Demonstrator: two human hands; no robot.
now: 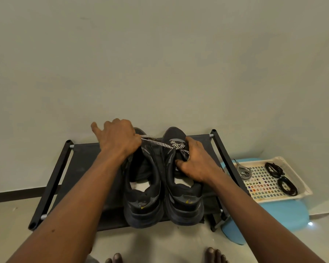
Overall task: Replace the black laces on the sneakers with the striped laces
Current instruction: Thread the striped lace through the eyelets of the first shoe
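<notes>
1. A black shoe rack [95, 168] is standing on a pale floor [160, 240], backing onto a plain light wall [160, 63].
2. The left sneaker [142, 196] and right sneaker [184, 202] are sitting side by side on the rack's top fabric shelf, heels toward the person.
3. The left hand [120, 137] is gripping a striped lace [158, 142], which is stretching taut across to the right sneaker's lacing.
4. The right hand [196, 164] is clasping the right sneaker at its tongue.
5. To the right of the rack, a tray [300, 179] is resting on a blue stool [285, 215], holding coiled black laces [287, 185] and a spare striped lace [244, 172].
</notes>
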